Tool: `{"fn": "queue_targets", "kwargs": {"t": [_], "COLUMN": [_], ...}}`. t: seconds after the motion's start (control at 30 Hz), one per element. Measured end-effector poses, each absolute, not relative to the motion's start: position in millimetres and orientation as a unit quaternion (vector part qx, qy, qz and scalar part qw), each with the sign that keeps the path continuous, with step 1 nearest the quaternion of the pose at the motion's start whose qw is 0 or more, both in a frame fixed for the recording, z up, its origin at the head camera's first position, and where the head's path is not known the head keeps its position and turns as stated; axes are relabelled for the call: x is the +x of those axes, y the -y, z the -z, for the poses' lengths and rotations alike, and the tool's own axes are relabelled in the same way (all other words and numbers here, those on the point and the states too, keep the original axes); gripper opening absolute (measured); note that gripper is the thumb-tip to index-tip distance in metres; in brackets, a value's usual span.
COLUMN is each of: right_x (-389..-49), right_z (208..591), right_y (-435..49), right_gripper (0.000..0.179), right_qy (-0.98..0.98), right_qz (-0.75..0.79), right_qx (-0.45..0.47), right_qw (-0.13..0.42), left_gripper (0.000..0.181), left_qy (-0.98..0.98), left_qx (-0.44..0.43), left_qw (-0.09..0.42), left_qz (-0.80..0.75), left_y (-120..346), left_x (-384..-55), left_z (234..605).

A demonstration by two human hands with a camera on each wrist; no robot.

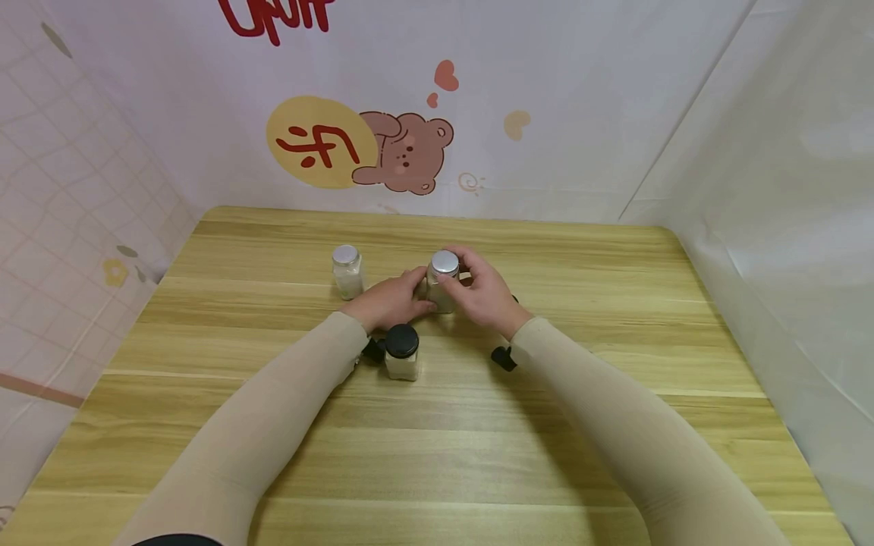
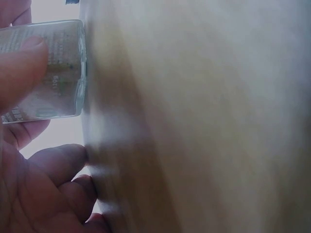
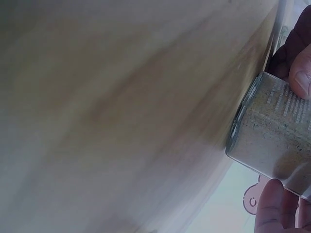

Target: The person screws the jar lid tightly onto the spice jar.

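Note:
A square glass jar (image 1: 442,297) with a silver lid and pale speckled contents stands on the table between both hands. My left hand (image 1: 396,298) holds it low from the left, thumb across its front face. Around the upper part near the lid, my right hand (image 1: 486,296) grips it from the right with thumb and fingers. In the left wrist view the jar (image 2: 60,73) shows printed text, with a thumb over it. The right wrist view has the same jar (image 3: 272,131) at the right edge, fingers along its side.
Another silver-lidded jar (image 1: 349,273) stands left of my left hand. A black-lidded jar (image 1: 402,355) with pale contents is nearer, close to the left wrist. The wooden table (image 1: 437,455) meets a printed white curtain (image 1: 560,114) at the back.

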State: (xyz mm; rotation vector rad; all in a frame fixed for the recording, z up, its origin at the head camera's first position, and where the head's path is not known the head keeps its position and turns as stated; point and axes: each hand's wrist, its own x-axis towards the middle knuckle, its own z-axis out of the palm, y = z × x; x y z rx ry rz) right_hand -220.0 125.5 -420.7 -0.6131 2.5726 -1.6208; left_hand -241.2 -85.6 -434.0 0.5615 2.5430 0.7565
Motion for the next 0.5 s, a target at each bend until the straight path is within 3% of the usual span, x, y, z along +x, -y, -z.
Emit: {"fn": "queue_targets", "kwargs": {"t": [0.5], "right_x": [-219.7], "right_z": [422.9], "right_y": [-126.3], "right_gripper": [0.052], "right_qy": [-0.828], "right_qz": [0.525], "right_qx": [-0.196], "right_qw": [0.02], "left_gripper": [0.081], "left_qy": [-0.917], "left_qx": [0.198], "left_qw": [0.215], "left_qz": [-0.27], "left_y": [85.0], "left_x": [-241.7], "left_z": [434.5]}}
